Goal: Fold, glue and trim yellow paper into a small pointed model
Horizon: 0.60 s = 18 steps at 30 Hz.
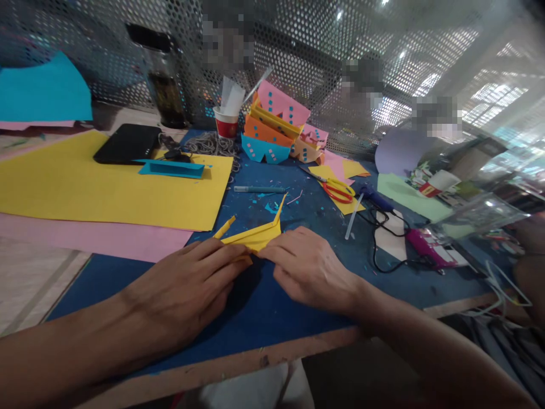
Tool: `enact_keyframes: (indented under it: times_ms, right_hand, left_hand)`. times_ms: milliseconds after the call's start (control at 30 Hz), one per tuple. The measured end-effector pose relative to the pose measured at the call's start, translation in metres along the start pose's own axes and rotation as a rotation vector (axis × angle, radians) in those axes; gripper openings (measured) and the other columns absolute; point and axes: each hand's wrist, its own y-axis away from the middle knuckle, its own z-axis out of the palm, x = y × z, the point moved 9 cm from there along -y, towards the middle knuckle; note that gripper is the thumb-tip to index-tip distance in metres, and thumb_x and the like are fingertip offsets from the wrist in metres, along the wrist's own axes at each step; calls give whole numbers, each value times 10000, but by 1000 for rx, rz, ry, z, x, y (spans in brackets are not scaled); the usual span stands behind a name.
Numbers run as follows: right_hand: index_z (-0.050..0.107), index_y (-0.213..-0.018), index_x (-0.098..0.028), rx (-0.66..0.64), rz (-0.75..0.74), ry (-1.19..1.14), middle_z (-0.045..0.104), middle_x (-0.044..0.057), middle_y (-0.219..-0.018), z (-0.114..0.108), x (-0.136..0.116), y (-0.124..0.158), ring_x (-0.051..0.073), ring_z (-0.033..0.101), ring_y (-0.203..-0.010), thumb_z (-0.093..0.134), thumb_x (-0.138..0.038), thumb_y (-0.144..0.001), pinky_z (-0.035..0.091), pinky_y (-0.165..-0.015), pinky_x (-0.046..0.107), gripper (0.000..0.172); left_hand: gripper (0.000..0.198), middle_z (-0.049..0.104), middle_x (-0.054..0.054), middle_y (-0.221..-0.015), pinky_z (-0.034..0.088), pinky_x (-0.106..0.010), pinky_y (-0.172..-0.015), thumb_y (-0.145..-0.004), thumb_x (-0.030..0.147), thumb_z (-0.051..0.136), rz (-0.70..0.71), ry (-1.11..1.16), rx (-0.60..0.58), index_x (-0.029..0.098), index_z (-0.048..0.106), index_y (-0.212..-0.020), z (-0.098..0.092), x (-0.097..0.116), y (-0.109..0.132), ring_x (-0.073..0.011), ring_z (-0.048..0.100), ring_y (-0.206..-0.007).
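A folded yellow paper piece [259,234] lies between my two hands over the blue table surface, with a thin strip sticking up at its right end. My left hand [198,278] is closed on its left part, fingers pressed together over the paper. On the right edge, my right hand [309,267] pinches the same piece with curled fingers. The lower part of the paper is hidden under my fingers. Beyond it lie a capped cutter or pen [259,190] and small blue paper scraps [272,208].
Large yellow sheets [170,199] hold a black phone [128,144] and a folded blue strip [172,169]. Behind stand a bottle [164,85], a paper cup [226,122] and folded colored paper pieces [272,130]. Scissors [338,190] and a glue gun [374,197] with its cable are right.
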Motion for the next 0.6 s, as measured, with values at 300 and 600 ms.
enact_keyframes:
  times_ms: [300,600]
  right_hand:
    - [759,-1235,-177,-74,-3,40,785,94,-1118,8,-2,-4,244,674,-994,536,-100,-1089,475,-843,399,277]
    - [747,-1231,-165,-101,7,27,762,109,-1145,15,-2,-9,256,663,-1030,493,-98,-1128,506,-850,404,282]
  left_hand:
    - [369,807,-112,-1176,624,-386,-877,-1080,108,472,-14,-6,-40,159,778,-1280,2,0,2,-256,729,-1019]
    - [392,809,-121,-1193,636,-433,-921,-1064,110,517,-15,13,-76,176,771,-1355,7,-4,6,-280,731,-1047]
